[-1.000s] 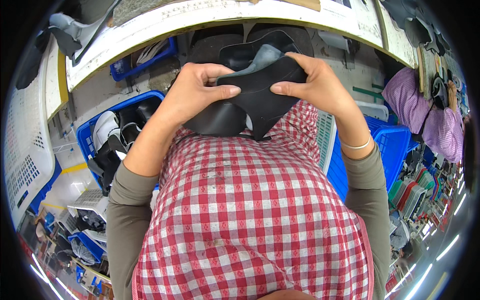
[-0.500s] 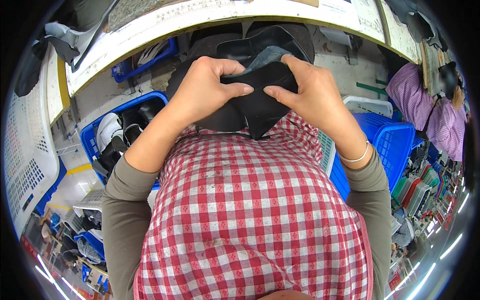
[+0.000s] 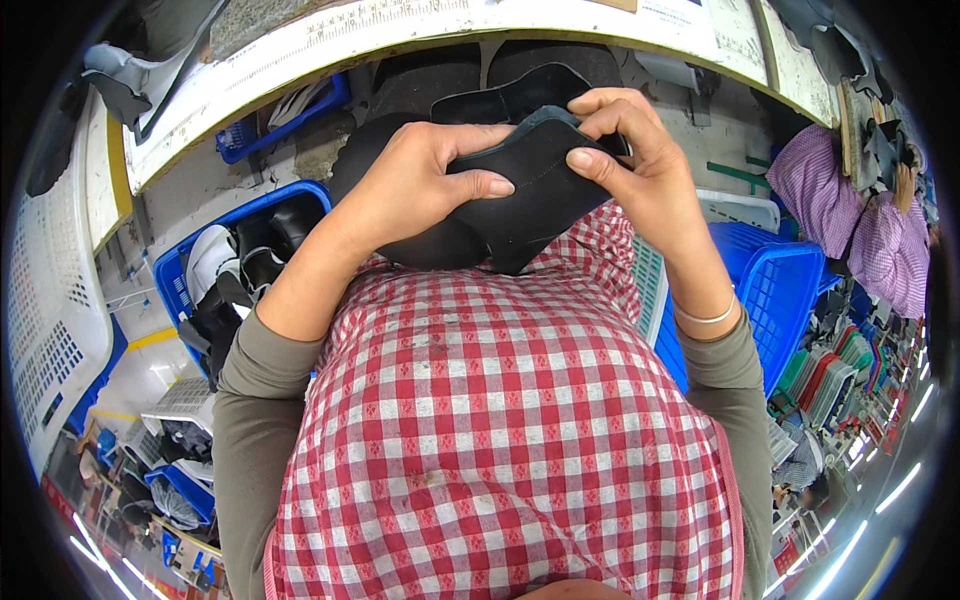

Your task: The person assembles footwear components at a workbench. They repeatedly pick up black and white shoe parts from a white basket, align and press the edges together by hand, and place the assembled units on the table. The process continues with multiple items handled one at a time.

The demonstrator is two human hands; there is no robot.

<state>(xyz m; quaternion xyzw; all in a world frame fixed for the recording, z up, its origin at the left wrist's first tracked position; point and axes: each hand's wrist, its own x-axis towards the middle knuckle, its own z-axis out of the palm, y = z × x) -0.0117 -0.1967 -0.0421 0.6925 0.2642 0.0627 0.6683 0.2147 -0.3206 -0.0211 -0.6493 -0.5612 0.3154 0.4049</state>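
Note:
Over my lap I hold a black leather shoe upper, with a faint stitch line across its face and a blue-grey inner side along its top edge. My left hand pinches its left part, thumb in front and fingers hidden behind. At its upper right corner, my right hand grips the edge, with bent fingers on top and the thumb at the front. Another curved black leather section shows just beyond; whether it joins the held one I cannot tell. A red-and-white checked apron lies beneath.
A worn white workbench runs across the far side. Blue baskets stand at left and right; the left one holds black and white pieces. A white perforated crate is far left. Another person's purple checked sleeve shows at right.
My right hand has shifted from pinching near the middle to the upper right edge, its thumb now apart from my left thumb. The leather's front face lies flatter and its stitch line shows.

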